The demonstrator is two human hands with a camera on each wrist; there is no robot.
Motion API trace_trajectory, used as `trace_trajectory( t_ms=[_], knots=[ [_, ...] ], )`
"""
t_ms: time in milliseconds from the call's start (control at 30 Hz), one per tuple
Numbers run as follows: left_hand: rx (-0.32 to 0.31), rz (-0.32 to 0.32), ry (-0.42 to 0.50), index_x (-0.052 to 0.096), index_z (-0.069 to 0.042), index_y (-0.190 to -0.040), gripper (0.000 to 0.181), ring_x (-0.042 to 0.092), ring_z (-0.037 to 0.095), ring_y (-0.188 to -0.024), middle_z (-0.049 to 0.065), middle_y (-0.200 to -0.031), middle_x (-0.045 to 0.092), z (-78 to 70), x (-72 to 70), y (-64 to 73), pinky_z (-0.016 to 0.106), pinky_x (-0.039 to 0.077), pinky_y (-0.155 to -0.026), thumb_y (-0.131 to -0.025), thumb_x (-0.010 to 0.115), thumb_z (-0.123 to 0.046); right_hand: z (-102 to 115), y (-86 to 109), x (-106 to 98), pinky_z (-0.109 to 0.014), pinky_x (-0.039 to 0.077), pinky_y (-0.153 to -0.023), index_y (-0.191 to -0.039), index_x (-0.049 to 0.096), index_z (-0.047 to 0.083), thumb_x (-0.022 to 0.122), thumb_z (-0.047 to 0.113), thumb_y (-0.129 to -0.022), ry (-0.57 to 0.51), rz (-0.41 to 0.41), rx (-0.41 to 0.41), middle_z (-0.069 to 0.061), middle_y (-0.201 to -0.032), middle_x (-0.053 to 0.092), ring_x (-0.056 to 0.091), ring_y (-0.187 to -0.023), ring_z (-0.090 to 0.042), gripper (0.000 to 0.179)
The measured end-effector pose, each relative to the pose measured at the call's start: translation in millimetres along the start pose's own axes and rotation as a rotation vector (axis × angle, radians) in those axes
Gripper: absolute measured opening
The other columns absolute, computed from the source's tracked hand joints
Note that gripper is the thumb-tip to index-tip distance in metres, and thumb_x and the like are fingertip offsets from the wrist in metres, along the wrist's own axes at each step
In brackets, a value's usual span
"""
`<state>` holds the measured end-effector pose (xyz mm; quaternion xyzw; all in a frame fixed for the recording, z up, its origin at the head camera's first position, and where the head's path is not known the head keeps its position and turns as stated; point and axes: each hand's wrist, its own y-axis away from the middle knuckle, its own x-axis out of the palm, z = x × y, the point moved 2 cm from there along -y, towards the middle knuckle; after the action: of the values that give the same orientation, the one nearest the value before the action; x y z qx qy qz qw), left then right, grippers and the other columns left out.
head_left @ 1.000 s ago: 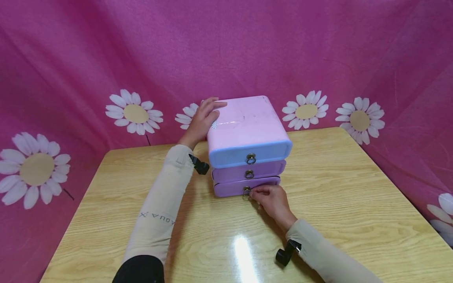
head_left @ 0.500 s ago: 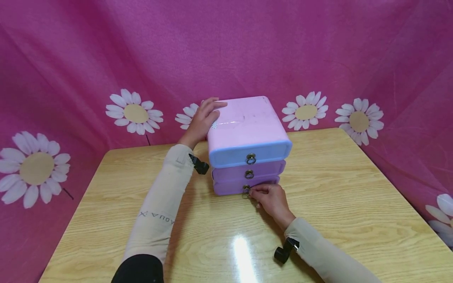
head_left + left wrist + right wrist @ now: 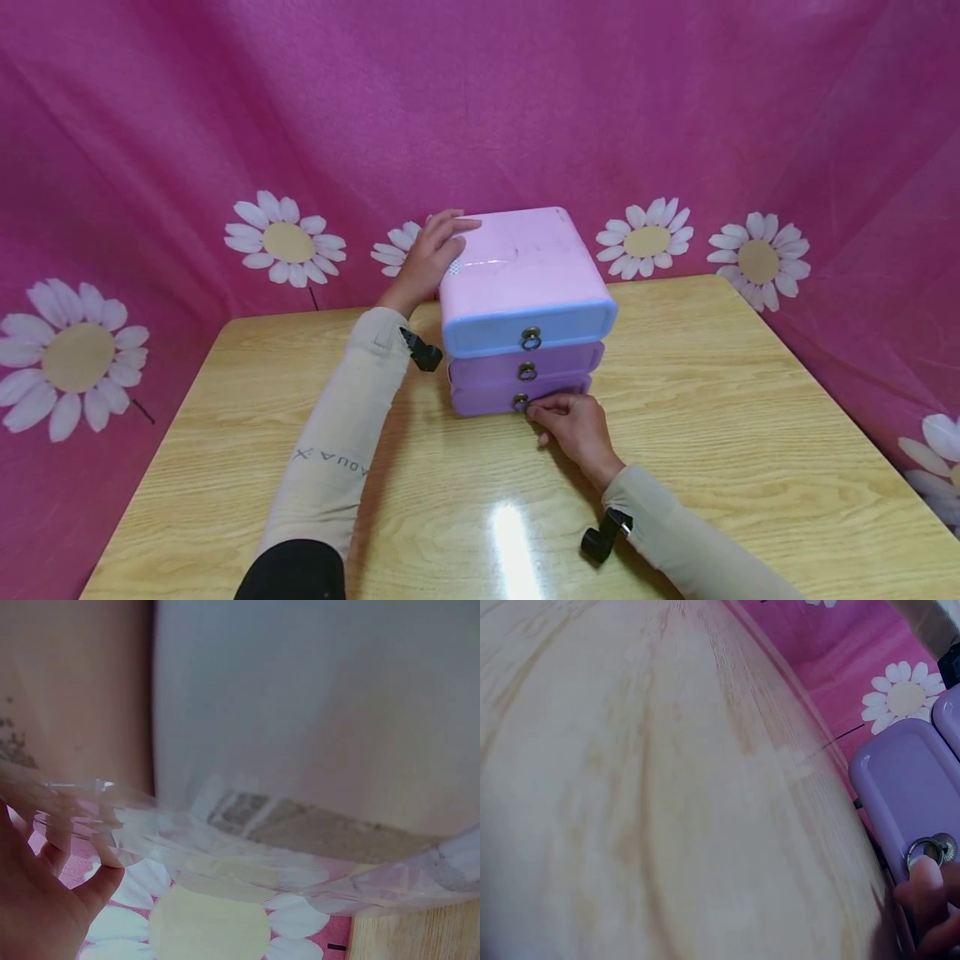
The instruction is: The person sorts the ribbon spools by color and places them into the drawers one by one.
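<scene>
A small pink chest of drawers (image 3: 525,258) stands on the table, with a blue top drawer (image 3: 487,331) and two purple ones below. Each front carries a brass-coloured ring pull. My left hand (image 3: 431,254) rests on the chest's upper left edge, fingers stretched over the top; in the left wrist view this hand (image 3: 45,900) lies against clear, crinkled plastic. My right hand (image 3: 577,425) pinches the ring pull (image 3: 520,402) of the bottom drawer (image 3: 480,400). From the right wrist, fingertips (image 3: 928,881) show at that ring (image 3: 922,846). What the drawers contain is hidden.
The wooden table (image 3: 720,400) extends around the chest, with a bright glare patch in front. Behind and to both sides hangs a pink cloth (image 3: 480,100) printed with white daisies (image 3: 288,242). Black wrist cameras (image 3: 597,543) sit on both sleeves.
The bottom drawer has slid slightly inward, and the dark gap along its top edge has gone. My right hand has shifted a little with it; my left hand stays where it was.
</scene>
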<state>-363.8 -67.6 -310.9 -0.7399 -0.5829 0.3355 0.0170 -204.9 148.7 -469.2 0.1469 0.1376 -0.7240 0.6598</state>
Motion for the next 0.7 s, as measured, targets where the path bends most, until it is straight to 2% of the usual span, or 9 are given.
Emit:
trace_trajectory(
  t_ms=[133, 233, 400, 500, 633, 700],
  knots=[
    [-0.003, 0.002, -0.004, 0.058, -0.024, -0.12, 0.031, 0.025, 0.005, -0.127, -0.005, -0.139, 0.034, 0.5, -2.4, 1.8, 0.041, 0.019, -0.105, -0.093, 0.043, -0.026, 0.4, 0.0, 0.6, -0.021, 0.043, -0.048, -0.08, 0.073, 0.013, 0.072, 0.021, -0.076, -0.013, 0.01, 0.006, 0.0, -0.073, 0.069, 0.06, -0.046, -0.018, 0.009],
    [-0.009, 0.014, -0.001, 0.057, -0.024, -0.121, 0.031, 0.023, 0.007, -0.129, -0.003, -0.141, 0.032, 0.1, -4.2, 2.8, 0.043, 0.018, -0.105, -0.093, 0.043, -0.026, 2.1, 0.5, -1.3, -0.022, 0.042, -0.045, -0.081, 0.073, 0.014, 0.072, 0.023, -0.076, -0.006, 0.018, -0.007, -0.002, -0.066, 0.067, 0.059, -0.047, -0.018, 0.01],
    [-0.045, 0.007, -0.009, 0.056, -0.027, -0.121, 0.032, 0.008, 0.014, -0.136, -0.011, -0.144, 0.026, 1.2, -6.2, 3.3, 0.046, 0.009, -0.108, -0.094, 0.042, -0.03, 4.8, 1.8, -8.3, -0.023, 0.042, -0.043, -0.086, 0.073, 0.013, 0.071, 0.025, -0.077, -0.023, 0.036, -0.027, -0.005, -0.067, 0.067, 0.06, -0.048, -0.019, 0.015],
    [-0.074, -0.035, -0.034, 0.055, -0.031, -0.123, 0.033, 0.01, 0.013, -0.136, -0.013, -0.146, 0.02, 2.7, -6.6, 4.2, 0.045, 0.01, -0.108, -0.094, 0.041, -0.033, 3.5, 3.8, -14.4, -0.023, 0.043, -0.042, -0.088, 0.072, 0.012, 0.071, 0.025, -0.077, -0.037, 0.035, 0.006, -0.004, -0.075, 0.069, 0.061, -0.049, -0.02, 0.016],
    [-0.098, -0.114, -0.106, 0.051, -0.037, -0.126, 0.035, 0.019, 0.011, -0.133, -0.009, -0.148, 0.017, 5.3, -11.0, 6.8, 0.046, 0.017, -0.106, -0.093, 0.039, -0.039, 3.0, 5.1, -24.3, -0.023, 0.043, -0.042, -0.09, 0.072, 0.013, 0.07, 0.025, -0.078, -0.032, 0.024, 0.037, -0.007, -0.077, 0.069, 0.061, -0.051, -0.019, 0.018],
    [-0.1, -0.139, -0.148, 0.048, -0.038, -0.127, 0.036, 0.02, 0.013, -0.134, -0.007, -0.148, 0.018, 6.6, -15.7, 9.6, 0.048, 0.017, -0.105, -0.093, 0.038, -0.04, 4.3, 4.6, -29.5, -0.023, 0.043, -0.042, -0.092, 0.071, 0.011, 0.07, 0.026, -0.078, -0.034, 0.019, 0.039, -0.008, -0.079, 0.069, 0.061, -0.051, -0.019, 0.021]
  ],
)
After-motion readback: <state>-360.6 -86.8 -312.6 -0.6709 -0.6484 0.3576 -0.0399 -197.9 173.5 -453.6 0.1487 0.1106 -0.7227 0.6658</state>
